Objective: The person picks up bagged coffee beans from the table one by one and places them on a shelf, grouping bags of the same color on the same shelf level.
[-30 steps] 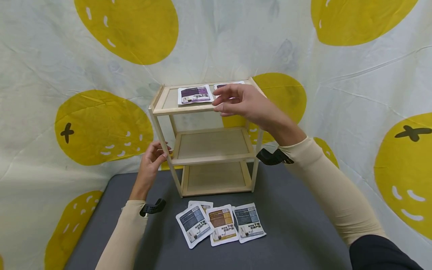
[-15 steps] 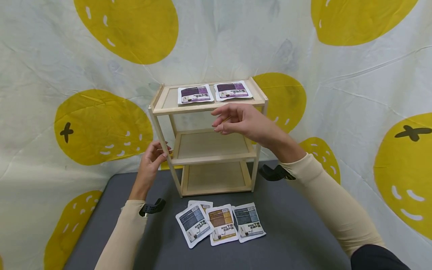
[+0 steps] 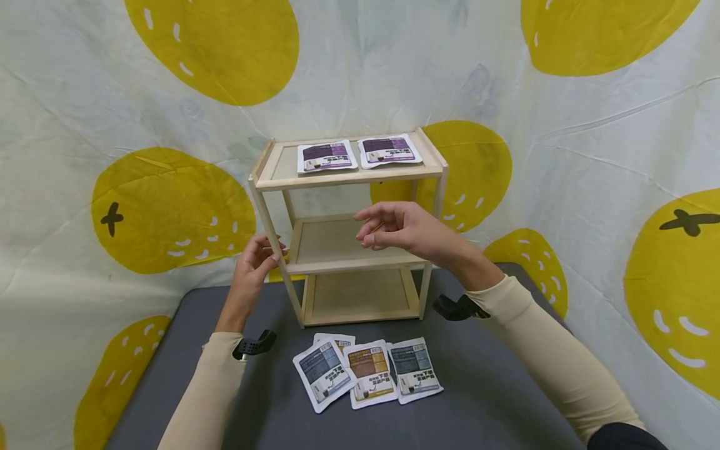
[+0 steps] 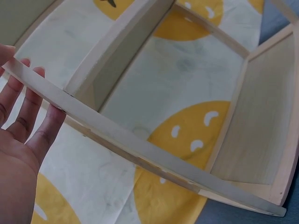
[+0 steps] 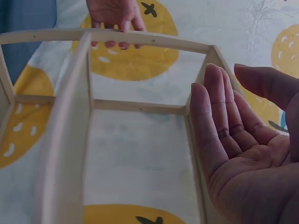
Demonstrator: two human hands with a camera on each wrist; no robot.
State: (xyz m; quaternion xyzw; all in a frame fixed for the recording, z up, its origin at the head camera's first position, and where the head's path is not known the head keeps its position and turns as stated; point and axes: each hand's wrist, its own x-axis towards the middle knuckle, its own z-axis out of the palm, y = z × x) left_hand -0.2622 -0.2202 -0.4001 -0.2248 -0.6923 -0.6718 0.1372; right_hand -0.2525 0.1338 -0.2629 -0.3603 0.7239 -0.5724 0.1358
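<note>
A small three-tier wooden shelf (image 3: 354, 267) stands on the table. My left hand (image 3: 251, 265) grips its front left post (image 4: 135, 138), the thumb on one side and the fingers on the other. In front of the middle tier hovers my right hand (image 3: 407, 231), fingers loosely bent and holding nothing; the right wrist view shows the bare palm. Two purple-labelled packets, one at left (image 3: 327, 156) and one at right (image 3: 390, 150), lie side by side on the top tier.
Before the shelf lie a blue-labelled packet (image 3: 324, 375), a brown-labelled packet (image 3: 371, 375) and another blue-labelled packet (image 3: 416, 370). A yellowish packet (image 3: 340, 340) is partly covered behind them. A fabric backdrop (image 3: 360, 75) with yellow fruit prints hangs behind the grey table (image 3: 478, 387).
My right hand has come down from the top tier to the height of the middle tier, uncovering the right purple packet. The left hand stays on the post.
</note>
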